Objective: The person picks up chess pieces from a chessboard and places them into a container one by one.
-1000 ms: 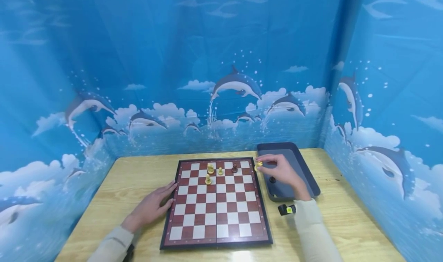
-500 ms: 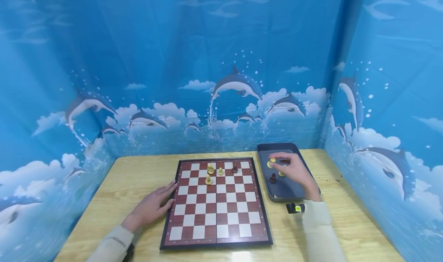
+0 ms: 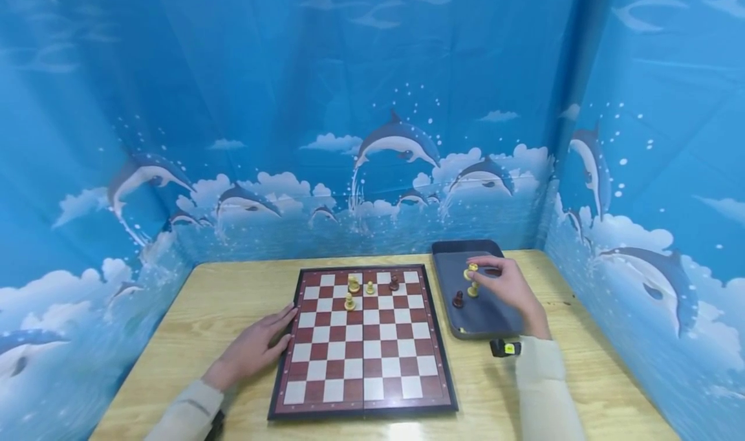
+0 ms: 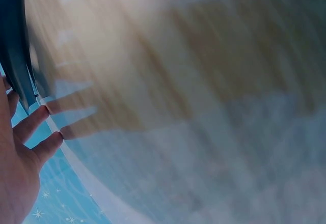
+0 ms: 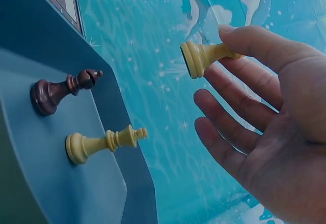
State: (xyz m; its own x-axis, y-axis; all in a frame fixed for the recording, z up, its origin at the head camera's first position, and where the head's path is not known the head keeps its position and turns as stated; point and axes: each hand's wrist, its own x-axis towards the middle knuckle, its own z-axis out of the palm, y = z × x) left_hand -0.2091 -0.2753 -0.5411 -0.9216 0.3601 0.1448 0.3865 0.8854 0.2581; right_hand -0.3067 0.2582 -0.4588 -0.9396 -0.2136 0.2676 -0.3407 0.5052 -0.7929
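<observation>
My right hand (image 3: 505, 289) pinches a pale yellow chess piece (image 5: 198, 58) between thumb and fingers above the dark grey tray (image 3: 438, 286). Its wide base shows in the right wrist view, while the fingers cover its top. Inside the tray a dark brown bishop (image 5: 66, 89) and a pale yellow king (image 5: 107, 143) stand upright. My left hand (image 3: 256, 347) rests against the left edge of the chessboard (image 3: 363, 337), its fingers extended. In the left wrist view, the left fingertips (image 4: 55, 140) touch the tabletop beside the board's dark edge.
Toward the board's far side stand a pale yellow knight (image 3: 354, 284), a small pale pawn (image 3: 370, 288), another pale piece (image 3: 350, 302) and one dark brown piece (image 3: 394, 284). The wooden table (image 3: 233, 292) meets a blue dolphin-print curtain (image 3: 279, 105) at the back.
My right hand has carried the pale yellow chess piece rightward, from the board's right edge to over the tray. The left hand and the pieces on the board stay put.
</observation>
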